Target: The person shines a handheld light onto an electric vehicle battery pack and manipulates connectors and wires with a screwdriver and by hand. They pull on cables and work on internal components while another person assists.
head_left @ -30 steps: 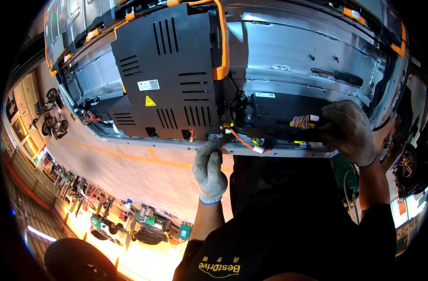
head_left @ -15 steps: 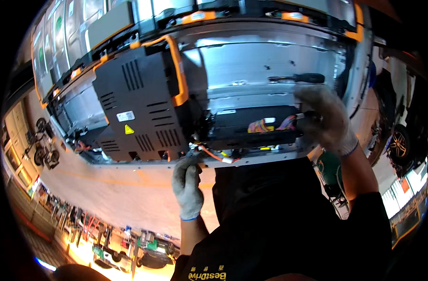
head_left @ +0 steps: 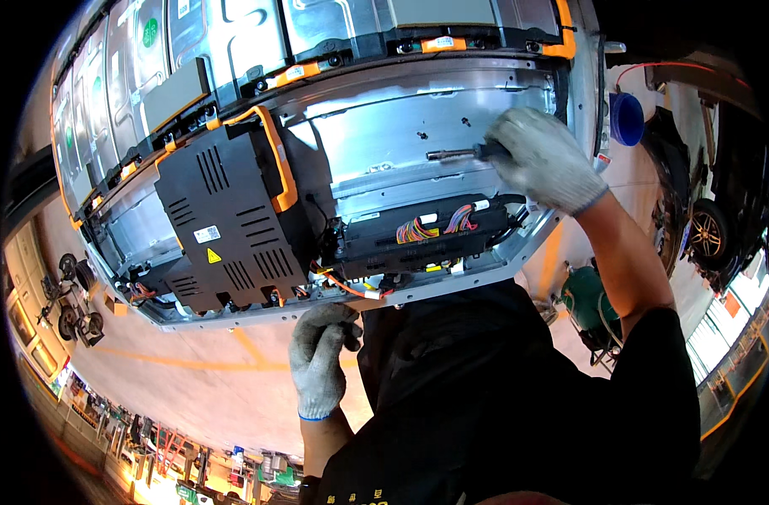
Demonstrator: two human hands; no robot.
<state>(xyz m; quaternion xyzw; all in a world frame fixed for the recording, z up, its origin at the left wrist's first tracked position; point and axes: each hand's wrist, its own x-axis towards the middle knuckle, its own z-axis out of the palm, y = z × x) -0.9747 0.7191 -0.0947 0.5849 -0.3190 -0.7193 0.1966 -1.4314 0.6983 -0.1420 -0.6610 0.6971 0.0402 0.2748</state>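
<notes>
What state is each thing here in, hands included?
Right hand: gloved, closed around the screwdriver.
Left hand: gloved, fingers curled; any grip unclear.
Screwdriver: held, shaft pointing left.
Two small dark screws: lying on the metal tray.
Slotted black cover: in place.
Coloured wires: bundled, exposed atop the black box.

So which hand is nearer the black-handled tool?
Right. The right hand is over the handle of the tool, mostly covering it; the left hand is well away, by the near edge of the metal casing.
</notes>
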